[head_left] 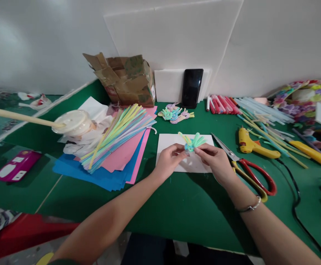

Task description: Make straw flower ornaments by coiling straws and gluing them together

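Between my two hands is a small pipe-cleaner figure (196, 140) with green loops, yellow ends and a blue middle. My left hand (169, 158) pinches its left side between thumb and fingers. On the other side, my right hand (215, 160) grips it near the green loops. Both hands are over a white sheet (164, 145) lying on the green table. Finished-looking coiled pipe-cleaner pieces (174, 113) in green, blue and purple lie behind the sheet. Scissors (249, 167) with red and yellow handles rest beside my right hand.
A pile of pastel pipe cleaners (122, 136) lies on blue and pink paper (94, 173) at left, near a lidded cup (74, 123) and a cardboard box (130, 81). A phone (192, 88) leans behind. To the right are red markers (224, 105) and a yellow glue gun (256, 145) with a cord.
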`<action>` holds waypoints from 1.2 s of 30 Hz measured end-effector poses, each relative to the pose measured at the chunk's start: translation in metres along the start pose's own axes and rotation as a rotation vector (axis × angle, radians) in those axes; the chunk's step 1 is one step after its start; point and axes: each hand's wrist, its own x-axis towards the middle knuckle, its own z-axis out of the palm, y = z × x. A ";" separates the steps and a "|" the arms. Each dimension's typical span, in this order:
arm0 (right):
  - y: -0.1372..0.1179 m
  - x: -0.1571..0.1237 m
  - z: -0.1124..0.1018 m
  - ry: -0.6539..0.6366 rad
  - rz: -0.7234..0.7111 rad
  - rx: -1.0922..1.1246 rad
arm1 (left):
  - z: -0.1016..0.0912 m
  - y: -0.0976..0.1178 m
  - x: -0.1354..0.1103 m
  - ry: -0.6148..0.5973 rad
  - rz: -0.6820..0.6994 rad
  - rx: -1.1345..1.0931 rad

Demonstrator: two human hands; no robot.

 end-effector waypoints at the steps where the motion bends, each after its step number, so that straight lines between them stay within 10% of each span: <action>1: 0.000 0.001 -0.001 0.000 0.003 0.026 | 0.000 0.000 0.000 -0.024 -0.028 -0.047; 17: -0.002 0.001 -0.001 -0.212 0.007 0.062 | -0.004 -0.008 0.004 -0.268 -0.465 -0.515; 26: -0.001 0.000 0.002 -0.096 0.113 -0.038 | -0.004 -0.001 0.007 0.106 -0.084 -0.172; 36: 0.000 -0.001 0.007 0.023 0.097 -0.034 | -0.006 -0.009 0.012 0.073 0.019 -0.015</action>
